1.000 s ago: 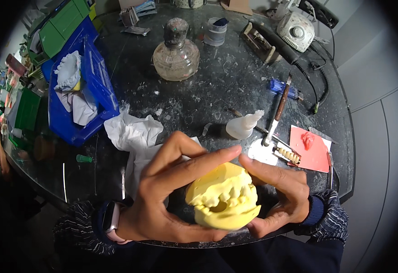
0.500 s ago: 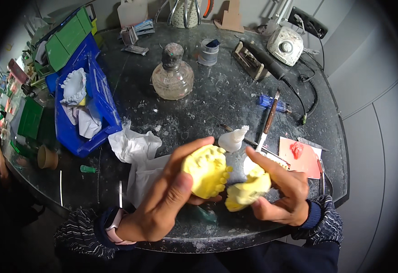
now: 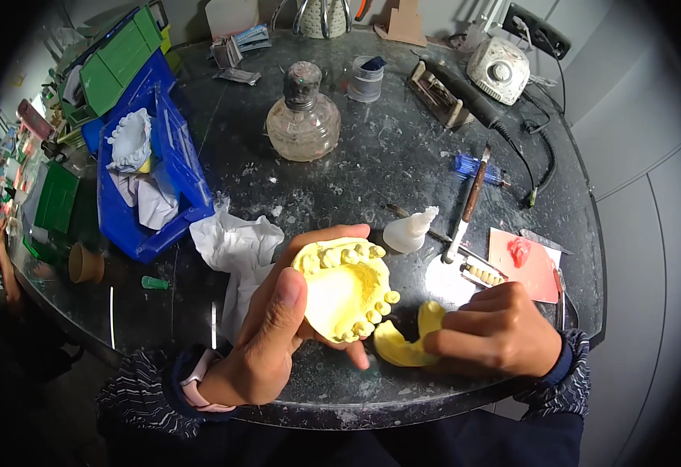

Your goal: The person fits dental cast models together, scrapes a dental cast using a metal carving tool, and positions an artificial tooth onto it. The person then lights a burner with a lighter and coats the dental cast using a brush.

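Observation:
My left hand (image 3: 266, 342) grips a yellow plaster dental cast (image 3: 340, 289), tilted so that its toothed side and palate face up under bright light. Thumb and fingers clasp its left edge. Beside it, low over the near part of the bench, my right hand (image 3: 504, 331) has its fingers curled onto a second, horseshoe-shaped yellow dental cast (image 3: 401, 347). Part of this second cast is hidden by the fingers, and I cannot tell whether it touches the bench. The two casts are close together. Just beyond my right hand lies a strip of artificial teeth (image 3: 483, 273).
A small white bottle (image 3: 409, 232), a brown-handled spatula (image 3: 474, 194) and a pink wax sheet (image 3: 523, 272) lie beyond the casts. Crumpled tissue (image 3: 235, 241) and a blue bin (image 3: 157, 233) stand left. A glass burner (image 3: 304, 132) and a handpiece (image 3: 465, 97) are farther back.
My right hand has turned over and lowered its cast toward the bench. My left hand has moved slightly left and tipped its cast's toothed side more into view.

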Motion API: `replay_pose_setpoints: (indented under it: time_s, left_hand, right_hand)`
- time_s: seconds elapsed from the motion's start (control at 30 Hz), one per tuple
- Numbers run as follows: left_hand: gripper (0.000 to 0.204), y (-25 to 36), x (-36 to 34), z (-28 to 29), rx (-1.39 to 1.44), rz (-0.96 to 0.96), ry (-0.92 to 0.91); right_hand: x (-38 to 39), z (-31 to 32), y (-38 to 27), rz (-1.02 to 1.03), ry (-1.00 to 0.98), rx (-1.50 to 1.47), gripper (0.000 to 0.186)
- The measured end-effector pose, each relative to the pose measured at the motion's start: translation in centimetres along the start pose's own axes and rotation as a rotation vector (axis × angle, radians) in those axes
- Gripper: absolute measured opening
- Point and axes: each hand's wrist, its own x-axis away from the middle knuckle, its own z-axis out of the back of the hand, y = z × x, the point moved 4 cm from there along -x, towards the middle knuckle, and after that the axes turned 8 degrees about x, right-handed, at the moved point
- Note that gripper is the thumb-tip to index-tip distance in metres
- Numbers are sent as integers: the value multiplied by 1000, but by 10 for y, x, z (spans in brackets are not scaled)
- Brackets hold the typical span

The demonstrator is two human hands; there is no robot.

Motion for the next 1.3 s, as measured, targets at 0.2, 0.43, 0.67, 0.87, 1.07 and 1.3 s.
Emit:
replay_pose_setpoints:
  time_s: [0.2,0.43,0.67,0.87,1.07,1.3]
  left_hand:
    - [73,-3,-4,-2,-46,-62,-26]
    - [68,-2,-1,6,2,-93,19]
    - [82,-6,-4,1,-36,-65,19]
    - [89,-3,1,-2,-89,-160,28]
    - [96,-8,0,-3,-261,-215,-40]
    - [84,-11,-3,-1,-286,-225,-52]
  right_hand:
    - [2,-18,-6,26,-5,-6,24]
    - [20,34,46,-642,485,188,33]
    - [31,13,59,-646,84,197,11]
    - [17,-3,59,-552,100,188,15]
    - [12,-20,59,-531,190,275,12]
    - [17,-1,63,-471,214,591,14]
